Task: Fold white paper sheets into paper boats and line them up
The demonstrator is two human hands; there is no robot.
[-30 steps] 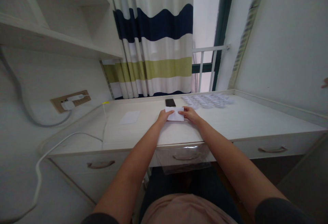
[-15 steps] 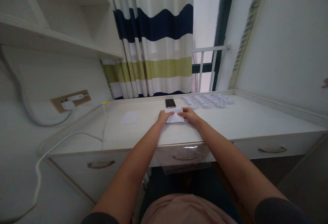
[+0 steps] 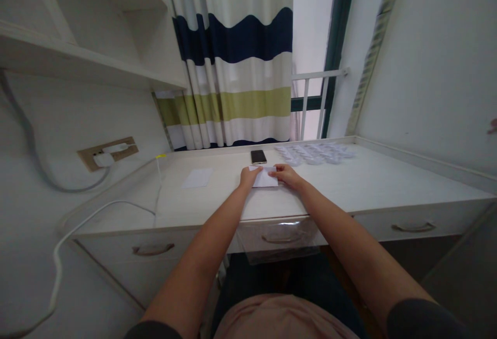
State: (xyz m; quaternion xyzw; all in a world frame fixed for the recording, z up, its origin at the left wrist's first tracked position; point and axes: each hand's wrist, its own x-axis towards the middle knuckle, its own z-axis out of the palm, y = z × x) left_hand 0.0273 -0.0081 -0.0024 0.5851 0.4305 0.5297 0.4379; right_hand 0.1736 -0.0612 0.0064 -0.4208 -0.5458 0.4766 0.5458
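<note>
Between my two hands is a small white sheet of paper (image 3: 265, 179), held just above the desk. My left hand (image 3: 248, 176) pinches its left edge, thumb on top. My right hand (image 3: 286, 174) grips the right edge, with the thumb lying on the paper and the fingers partly hidden behind it. Just beyond the paper a dark phone (image 3: 258, 157) lies flat on the desk. Farther left rests a flat stack or sheet of white paper (image 3: 197, 178). Several folded white paper pieces (image 3: 314, 152) are set out in rows at the back right.
The white desk (image 3: 334, 189) has a raised rim along the back and sides. A clear plastic sheet (image 3: 279, 240) hangs over its front edge. At the left, a white cable (image 3: 116, 202) crosses the desktop. A striped curtain (image 3: 248, 80) hangs behind, and a shelf (image 3: 97, 70) juts out upper left.
Both hands stay on the paper in nearly the same place. The right thumb has shifted slightly, and the paper's right edge has moved a little to the left.
</note>
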